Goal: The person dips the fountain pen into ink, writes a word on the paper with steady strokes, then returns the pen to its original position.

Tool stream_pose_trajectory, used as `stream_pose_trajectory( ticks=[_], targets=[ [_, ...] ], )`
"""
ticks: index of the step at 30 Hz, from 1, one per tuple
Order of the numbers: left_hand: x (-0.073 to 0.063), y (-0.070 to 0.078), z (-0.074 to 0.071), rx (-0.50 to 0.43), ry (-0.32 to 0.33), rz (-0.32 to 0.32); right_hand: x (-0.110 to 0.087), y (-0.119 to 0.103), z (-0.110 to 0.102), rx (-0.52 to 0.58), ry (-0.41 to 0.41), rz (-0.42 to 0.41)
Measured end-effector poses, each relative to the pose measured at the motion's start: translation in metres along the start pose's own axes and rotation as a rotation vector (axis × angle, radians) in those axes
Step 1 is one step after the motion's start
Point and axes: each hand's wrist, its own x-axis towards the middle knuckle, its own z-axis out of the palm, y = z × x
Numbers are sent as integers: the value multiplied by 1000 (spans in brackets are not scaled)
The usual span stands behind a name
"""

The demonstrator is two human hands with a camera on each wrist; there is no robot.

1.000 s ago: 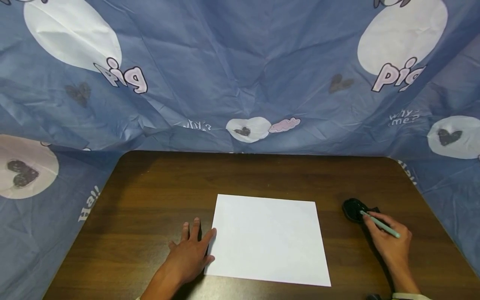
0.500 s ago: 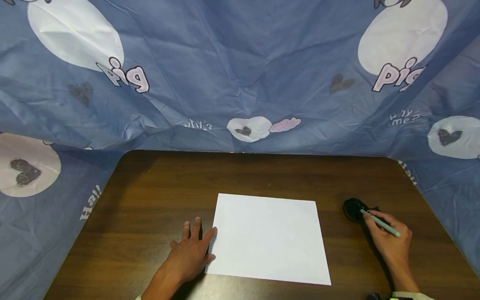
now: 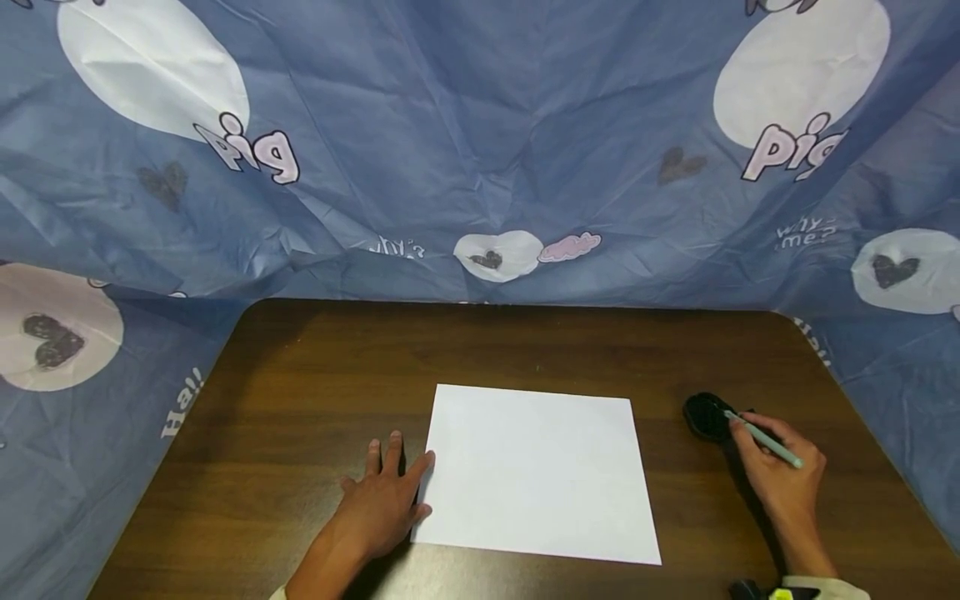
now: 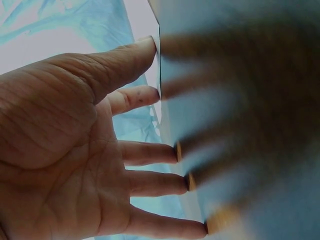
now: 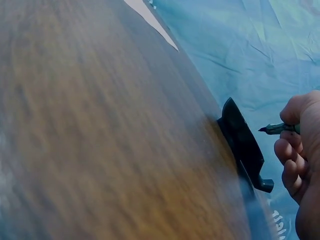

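A white sheet of paper (image 3: 536, 475) lies flat on the brown table. At its left edge, my left hand (image 3: 378, 508) spreads its fingers, with the thumb and index fingertip on the paper. The other fingertips of the left hand (image 4: 100, 145) touch the tabletop in the left wrist view. My right hand (image 3: 787, 479) pinches a slim pale green brush (image 3: 772, 446) between thumb and fingers. Its dark pointed tip stands just off a small black dish (image 5: 242, 137) in the right wrist view. From above, the tip overlaps the right side of that dish (image 3: 703, 417).
The wood-grained table (image 3: 525, 346) has rounded far corners. A blue printed cloth (image 3: 487, 150) hangs behind it and at both sides. Near the right sleeve, a small black object (image 3: 746, 590) shows at the bottom edge.
The brush tip has risen slightly and shifted a little right over the dish. My left hand and the paper keep their places, while the head view has tilted slightly.
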Motion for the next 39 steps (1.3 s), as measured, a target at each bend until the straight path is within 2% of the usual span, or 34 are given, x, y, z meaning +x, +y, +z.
stream_pose_trajectory(
  ticks=[6,12,17,22,26,32,39],
  targets=[
    [-2,-1,1,3,17,13,-1,-3,1,2,-4,-5],
    [-1,0,0,-22,23,21,4,-5,1,62,10,-64],
    [-1,2,0,-17,16,18,5,-10,1,49,23,-91],
    [-1,2,1,-8,10,13,5,-17,6,32,24,-169],
    [-1,2,2,0,11,16,3,-25,12,59,24,-208],
    [-2,3,3,-5,8,21,-2,-35,19,84,-6,-200],
    [-1,2,2,-23,-2,8,2,-45,25,104,-50,-255]
  ],
)
